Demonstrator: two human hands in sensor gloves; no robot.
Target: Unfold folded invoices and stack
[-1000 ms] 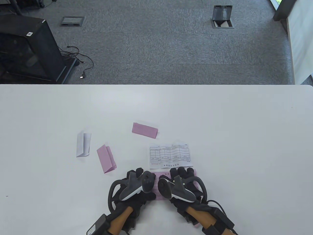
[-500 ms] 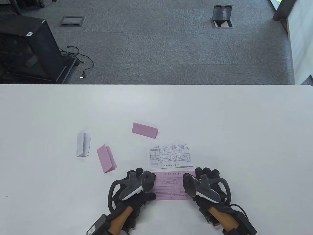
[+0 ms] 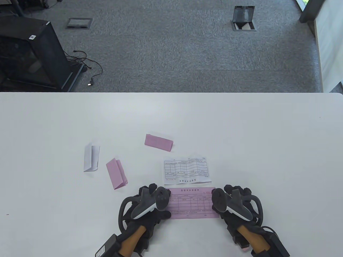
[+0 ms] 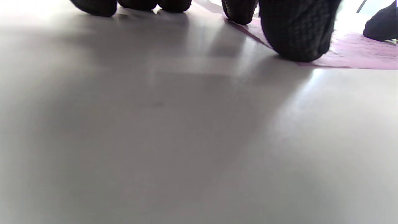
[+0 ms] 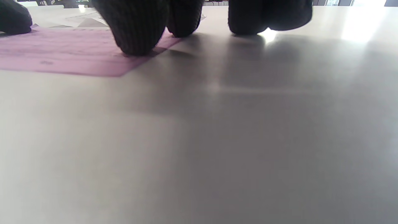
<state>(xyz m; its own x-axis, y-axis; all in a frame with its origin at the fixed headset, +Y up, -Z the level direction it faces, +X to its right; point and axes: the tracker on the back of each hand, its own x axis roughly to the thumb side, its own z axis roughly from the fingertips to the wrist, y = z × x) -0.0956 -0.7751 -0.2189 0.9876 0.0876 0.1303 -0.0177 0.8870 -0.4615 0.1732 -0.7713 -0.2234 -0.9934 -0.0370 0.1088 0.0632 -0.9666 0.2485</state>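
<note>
A pink invoice point(image 3: 191, 203) lies unfolded and flat near the table's front edge. My left hand point(image 3: 150, 199) presses its left end with fingers spread flat; the thumb point(image 4: 293, 34) rests on the pink paper point(image 4: 357, 53). My right hand point(image 3: 233, 199) presses its right end, fingertips point(image 5: 136, 28) on the pink sheet point(image 5: 62, 53). An unfolded white invoice point(image 3: 186, 170) lies just behind it. Two folded pink invoices point(image 3: 158, 142) point(image 3: 116, 174) and a folded white one point(image 3: 91, 158) lie further left.
The white table point(image 3: 241, 133) ends at a far edge, with grey carpet beyond. A black cabinet point(image 3: 29, 53) and cables stand on the floor at the far left, floor boxes point(image 3: 243, 18) further back.
My right hand has slid right along the pink invoice, spreading it out flat to its full length. My left hand has stayed in place on the left end.
</note>
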